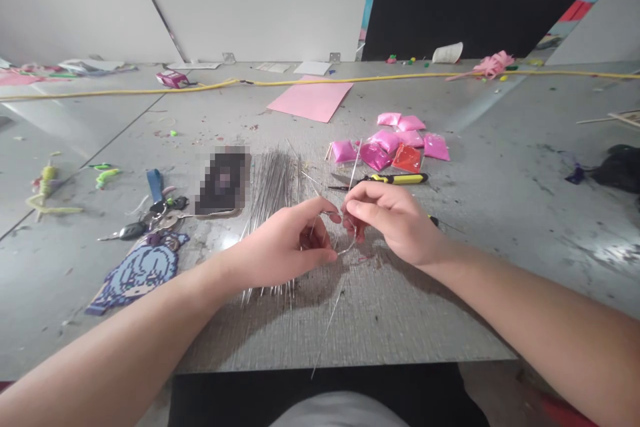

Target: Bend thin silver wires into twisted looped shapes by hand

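Your R hand (393, 215) pinches wire (355, 163); L hand (286, 240) curls round it. Loose grip: poss. slip; wide twist: may snag scissors (406, 179) beyond R hand.

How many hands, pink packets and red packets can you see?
Hands, the left hand and the right hand: 2
Pink packets: 7
Red packet: 1
Total: 10

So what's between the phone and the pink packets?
Mostly a bundle of thin metal wires, right beside the phone; the pink packets lie farther right. The head view shows it.
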A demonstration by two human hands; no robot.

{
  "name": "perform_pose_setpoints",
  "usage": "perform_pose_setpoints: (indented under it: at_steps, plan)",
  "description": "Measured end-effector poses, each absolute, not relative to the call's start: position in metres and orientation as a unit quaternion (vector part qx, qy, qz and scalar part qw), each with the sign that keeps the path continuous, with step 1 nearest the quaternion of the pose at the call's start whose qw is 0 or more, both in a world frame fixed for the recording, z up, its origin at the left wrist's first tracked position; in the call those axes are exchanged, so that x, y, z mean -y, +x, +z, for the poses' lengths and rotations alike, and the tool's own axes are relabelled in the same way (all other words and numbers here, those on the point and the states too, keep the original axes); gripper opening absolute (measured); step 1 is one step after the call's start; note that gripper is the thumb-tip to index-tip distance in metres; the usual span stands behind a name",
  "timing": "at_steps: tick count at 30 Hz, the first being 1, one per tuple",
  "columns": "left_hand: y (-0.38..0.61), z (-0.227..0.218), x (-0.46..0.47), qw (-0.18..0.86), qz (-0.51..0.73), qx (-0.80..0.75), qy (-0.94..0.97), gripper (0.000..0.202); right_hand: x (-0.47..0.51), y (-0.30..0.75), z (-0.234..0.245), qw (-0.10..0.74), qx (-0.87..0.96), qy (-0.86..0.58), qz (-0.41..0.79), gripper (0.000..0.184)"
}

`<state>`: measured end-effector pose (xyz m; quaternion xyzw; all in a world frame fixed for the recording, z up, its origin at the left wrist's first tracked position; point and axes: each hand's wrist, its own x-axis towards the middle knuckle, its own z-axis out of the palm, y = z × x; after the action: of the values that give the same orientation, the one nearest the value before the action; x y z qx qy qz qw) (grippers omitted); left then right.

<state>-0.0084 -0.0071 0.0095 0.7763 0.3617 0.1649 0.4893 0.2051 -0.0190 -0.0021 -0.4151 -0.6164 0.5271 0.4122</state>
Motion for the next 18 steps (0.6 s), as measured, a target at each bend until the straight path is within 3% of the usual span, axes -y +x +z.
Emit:
perform_pose_setpoints:
  at_steps: [4, 9, 18]
  plan:
    - [-0.009, 0.013, 0.009, 0.490, 0.143, -0.338, 0.791, 0.029, 0.015, 0.209, 0.002, 0.371, 0.612, -0.402, 0.571, 0.015]
    - [-0.009, 0.012, 0.007, 0.460, 0.146, -0.328, 0.812, 0.029, 0.013, 0.214, 0.010, 0.315, 0.658, -0.423, 0.537, 0.013]
    - [-0.008, 0.013, 0.010, 0.416, 0.136, -0.325, 0.839, 0.021, 0.016, 0.213, 0.012, 0.306, 0.694, -0.431, 0.489, 0.018]
